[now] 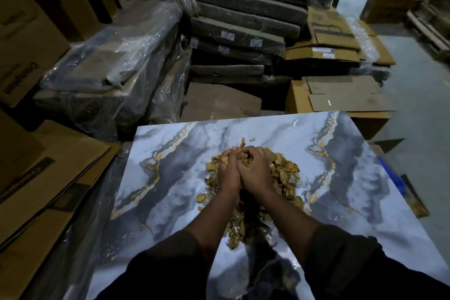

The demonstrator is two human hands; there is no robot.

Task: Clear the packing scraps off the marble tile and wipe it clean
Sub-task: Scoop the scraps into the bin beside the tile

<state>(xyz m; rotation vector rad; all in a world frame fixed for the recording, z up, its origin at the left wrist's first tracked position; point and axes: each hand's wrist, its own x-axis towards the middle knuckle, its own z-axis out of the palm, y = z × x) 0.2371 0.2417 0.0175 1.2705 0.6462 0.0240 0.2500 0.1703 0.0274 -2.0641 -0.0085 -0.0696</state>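
Note:
A glossy marble tile (pixel 170 178) with grey, white and gold veins lies flat in front of me. A heap of tan packing scraps (pixel 285 175) sits at its middle and trails toward me. My left hand (pixel 227 168) and my right hand (pixel 254 168) are pressed side by side on top of the heap. Their fingers curl down into the scraps and gather a clump between them. A few loose bits lie beyond my fingertips and to the left of the heap.
Flattened cardboard boxes (pixel 48 178) lean at the left. Plastic-wrapped packs (pixel 109 75) and stacked dark slabs (pixel 243 22) stand behind the tile. More cardboard (pixel 341 95) lies at the back right. A blue cloth (pixel 392 178) shows at the tile's right edge.

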